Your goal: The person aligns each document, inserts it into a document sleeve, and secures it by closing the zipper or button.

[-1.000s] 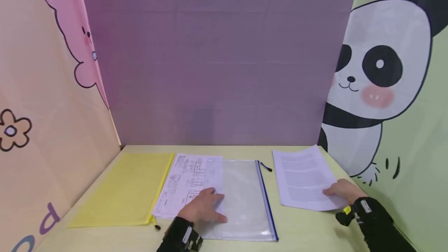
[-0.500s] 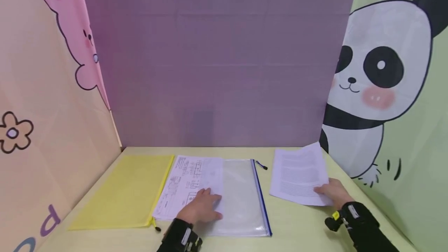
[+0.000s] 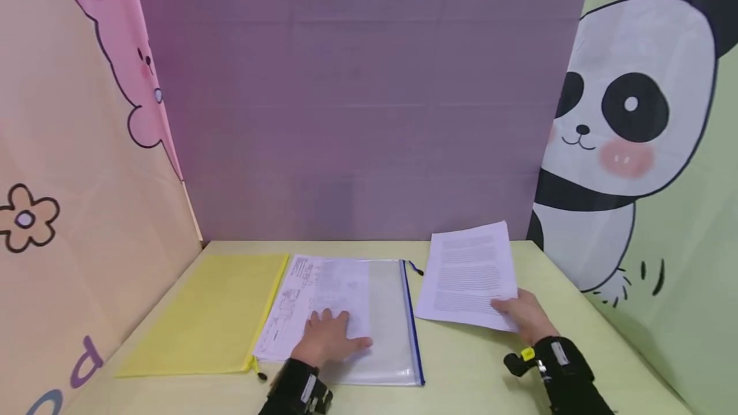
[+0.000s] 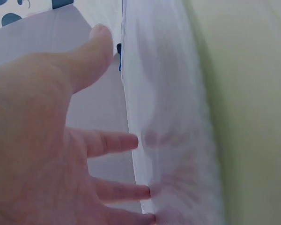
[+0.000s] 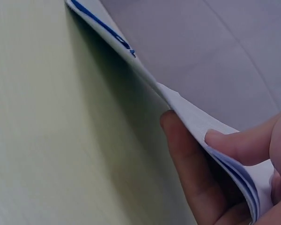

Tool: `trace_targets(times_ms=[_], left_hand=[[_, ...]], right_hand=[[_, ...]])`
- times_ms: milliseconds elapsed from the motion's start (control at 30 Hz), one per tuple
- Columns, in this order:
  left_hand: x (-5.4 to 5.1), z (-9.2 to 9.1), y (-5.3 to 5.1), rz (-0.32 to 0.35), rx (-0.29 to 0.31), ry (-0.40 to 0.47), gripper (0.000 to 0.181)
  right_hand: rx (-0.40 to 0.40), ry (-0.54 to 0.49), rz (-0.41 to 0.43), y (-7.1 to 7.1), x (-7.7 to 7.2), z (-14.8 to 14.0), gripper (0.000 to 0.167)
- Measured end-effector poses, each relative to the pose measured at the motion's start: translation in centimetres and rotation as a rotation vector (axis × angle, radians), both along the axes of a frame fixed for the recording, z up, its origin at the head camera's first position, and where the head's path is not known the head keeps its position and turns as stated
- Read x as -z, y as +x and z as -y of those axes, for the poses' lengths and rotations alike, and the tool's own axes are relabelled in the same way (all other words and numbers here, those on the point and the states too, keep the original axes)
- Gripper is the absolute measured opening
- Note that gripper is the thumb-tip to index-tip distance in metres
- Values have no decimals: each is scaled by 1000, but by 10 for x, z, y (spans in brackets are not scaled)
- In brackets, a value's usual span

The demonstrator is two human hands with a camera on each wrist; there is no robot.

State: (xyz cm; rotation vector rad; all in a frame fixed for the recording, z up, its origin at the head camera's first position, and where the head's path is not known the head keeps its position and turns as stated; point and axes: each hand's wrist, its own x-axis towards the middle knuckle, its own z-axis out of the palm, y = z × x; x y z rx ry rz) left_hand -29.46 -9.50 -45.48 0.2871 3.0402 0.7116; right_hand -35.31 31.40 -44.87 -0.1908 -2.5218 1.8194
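Note:
My left hand (image 3: 327, 338) rests with spread fingers on the clear zip folder (image 3: 392, 338) with a blue edge; in the left wrist view its fingertips touch the glossy surface. White printed sheets (image 3: 288, 312) with drawings lie at the folder's left part; whether they are inside it I cannot tell. My right hand (image 3: 526, 317) pinches the lower right corner of a stack of printed paper (image 3: 467, 274), thumb on top and fingers beneath, as the right wrist view shows. The stack is tilted, raised off the table at the held side, just right of the folder's blue edge.
A yellow zip folder (image 3: 202, 319) lies flat on the left of the pale table (image 3: 473, 376), its zip pull near the front. A purple backdrop (image 3: 369, 101) stands behind, with printed side walls left and right.
My right hand has moved left with the paper, bringing it closer to the clear folder. The clear folder's blue edge has shifted left, and my left hand's fingers have changed position slightly.

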Motion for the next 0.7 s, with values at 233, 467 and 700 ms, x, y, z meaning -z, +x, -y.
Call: trace_targets(times_ms=[233,467,700], left_hand=[[-3,5,5,22,-99,-48,84],[-6,3,5,0,-84,-56,65],[-8,-41,16,-145,-74,-117,51]], right_hand=[[16,-37,16,6,6,10,61],[9,-57,0,6,16,15,61],[7,-36,-21,14,10,20,55]])
